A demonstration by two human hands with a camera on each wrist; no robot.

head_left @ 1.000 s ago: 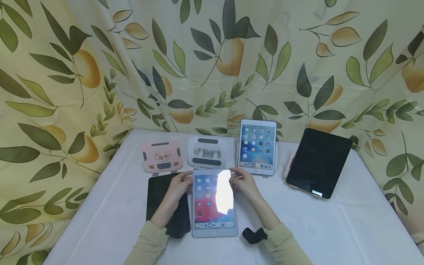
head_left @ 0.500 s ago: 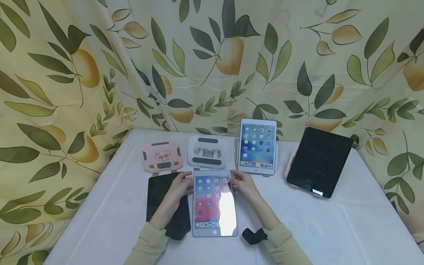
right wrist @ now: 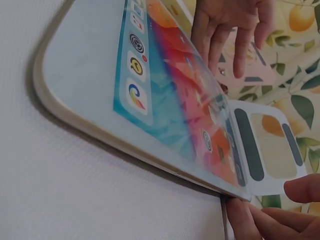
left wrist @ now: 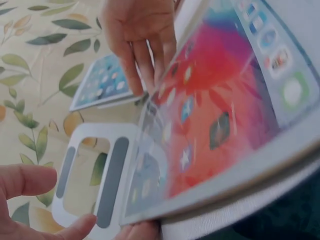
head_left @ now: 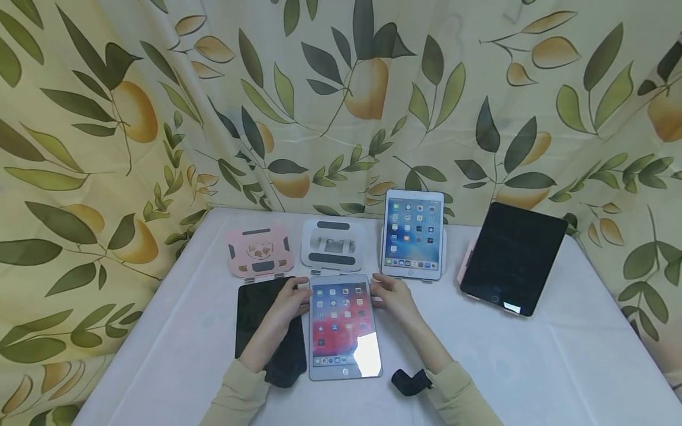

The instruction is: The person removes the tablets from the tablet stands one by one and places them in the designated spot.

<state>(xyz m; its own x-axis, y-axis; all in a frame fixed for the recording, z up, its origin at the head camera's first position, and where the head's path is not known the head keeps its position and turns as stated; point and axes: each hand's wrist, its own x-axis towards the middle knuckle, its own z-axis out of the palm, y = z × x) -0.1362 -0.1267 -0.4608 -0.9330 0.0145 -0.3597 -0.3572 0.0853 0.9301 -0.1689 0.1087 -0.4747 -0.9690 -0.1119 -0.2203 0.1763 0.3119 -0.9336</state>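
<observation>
A white-framed tablet (head_left: 341, 322) lies face up with its screen lit. At its upper left corner is my left hand (head_left: 290, 302), with the thumb apart from the tablet. In the left wrist view, one fingertip (left wrist: 144, 231) touches the tablet's edge. My right hand (head_left: 395, 297) is at the upper right corner; its fingers (right wrist: 241, 216) touch the edge from below, the thumb off the screen. Just beyond the tablet stands a white stand (head_left: 333, 259) with dark grey pads. A black tablet (head_left: 256, 316) lies under my left forearm, joined to or against a pink stand (head_left: 259, 235).
At the back right, a lit white tablet (head_left: 414, 236) leans upright, and a dark-screened tablet (head_left: 514, 260) leans on a pink stand. A small black object (head_left: 410, 383) sits beside the right sleeve. A patterned curtain (head_left: 341, 118) hangs behind the white-covered table (head_left: 160, 355).
The bright reflection has slid down the white tablet's screen to its lower right corner, so its tilt has changed slightly. Both hands have stayed at the upper corners.
</observation>
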